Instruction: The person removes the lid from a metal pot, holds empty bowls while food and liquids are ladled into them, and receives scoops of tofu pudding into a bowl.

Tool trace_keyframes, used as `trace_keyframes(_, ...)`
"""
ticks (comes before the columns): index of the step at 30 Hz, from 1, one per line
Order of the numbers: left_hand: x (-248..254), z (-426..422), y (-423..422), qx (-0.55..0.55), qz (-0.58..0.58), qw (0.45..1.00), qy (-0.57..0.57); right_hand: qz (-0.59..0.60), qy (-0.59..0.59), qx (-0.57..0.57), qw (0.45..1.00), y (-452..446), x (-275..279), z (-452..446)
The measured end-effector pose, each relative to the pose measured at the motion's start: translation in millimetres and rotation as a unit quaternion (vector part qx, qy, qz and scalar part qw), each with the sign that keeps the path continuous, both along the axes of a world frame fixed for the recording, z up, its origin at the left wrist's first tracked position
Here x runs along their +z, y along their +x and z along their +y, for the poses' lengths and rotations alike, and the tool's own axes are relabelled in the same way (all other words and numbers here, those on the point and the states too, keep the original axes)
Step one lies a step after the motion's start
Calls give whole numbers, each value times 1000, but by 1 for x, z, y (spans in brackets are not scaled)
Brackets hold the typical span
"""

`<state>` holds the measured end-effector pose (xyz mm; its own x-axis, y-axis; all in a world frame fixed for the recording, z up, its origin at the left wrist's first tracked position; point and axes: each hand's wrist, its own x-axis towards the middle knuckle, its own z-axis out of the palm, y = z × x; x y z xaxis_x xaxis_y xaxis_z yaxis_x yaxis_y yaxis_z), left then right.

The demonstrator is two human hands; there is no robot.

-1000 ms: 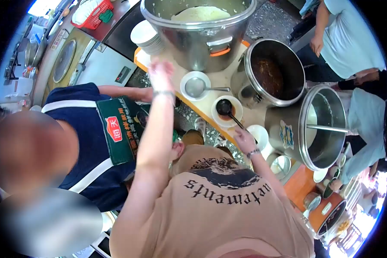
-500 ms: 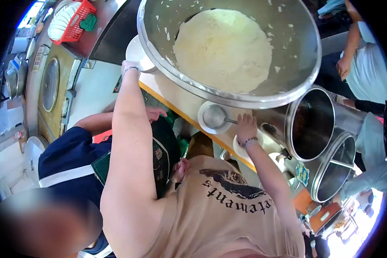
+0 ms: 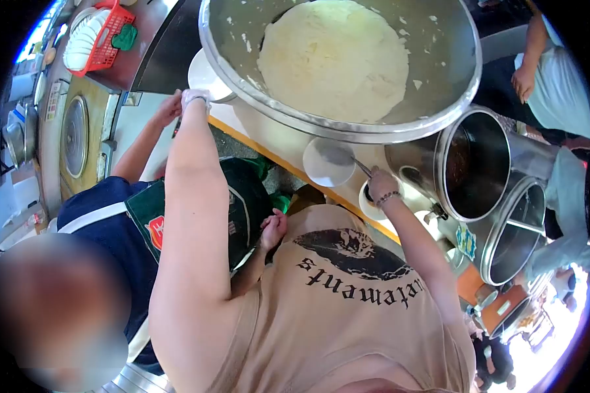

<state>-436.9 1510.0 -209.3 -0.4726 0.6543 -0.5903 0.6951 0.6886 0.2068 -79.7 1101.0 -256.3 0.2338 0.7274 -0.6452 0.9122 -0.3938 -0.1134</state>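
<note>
My left hand (image 3: 195, 98), in what looks like a clear glove, touches the rim of a white bowl (image 3: 206, 77) beside the large steel pot (image 3: 275, 118); its fingers are too unclear to read. Pale, thick food (image 3: 337, 62) lies in that pot. My right hand (image 3: 381, 185) is closed on the handle of a metal ladle (image 3: 337, 154), whose head is over a white bowl (image 3: 324, 171) on the table. Under my right hand sits another white bowl (image 3: 368, 208), partly hidden, with something dark at it.
A co-worker (image 3: 98, 209) in a green apron stands at my left, one hand near my left wrist. Steel pots (image 3: 475, 164) (image 3: 514, 229) stand to the right. A red basket (image 3: 108, 42) of white dishes is at the upper left. Another person (image 3: 557, 92) stands across the table.
The view has shifted towards the large pot. My left hand has moved to the white bowl. My right hand has left the black ladle and taken the metal one. The co-worker's hand has risen.
</note>
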Motion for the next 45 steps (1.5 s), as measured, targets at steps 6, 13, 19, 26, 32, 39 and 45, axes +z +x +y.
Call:
trace_keyframes(6, 10, 49, -59, 84, -500, 862, 0, 37, 151, -57, 986, -10, 24, -56)
trace_keyframes(13, 42, 51, -21, -169, 37, 950, 262, 162, 225, -197, 940, 11, 129, -97)
trace_keyframes(19, 160, -22, 37, -333, 191, 864, 325, 247, 307, -314, 864, 12, 243, -86)
trace_keyframes(26, 91, -38, -5, 131, -428, 803, 392, 158, 328, -220, 905, 54, 366, 59)
trace_keyframes(32, 69, -64, 37, 360, -480, 674, 430, -7, 297, 194, 935, 89, 292, 224)
trace_keyframes(39, 47, -75, 17, 387, -559, 617, 396, -95, 39, 319, 942, 73, 186, 320)
trace_keyframes(45, 84, -99, 11, 290, -633, 585, 416, -128, -17, 348, 928, 77, 130, 340)
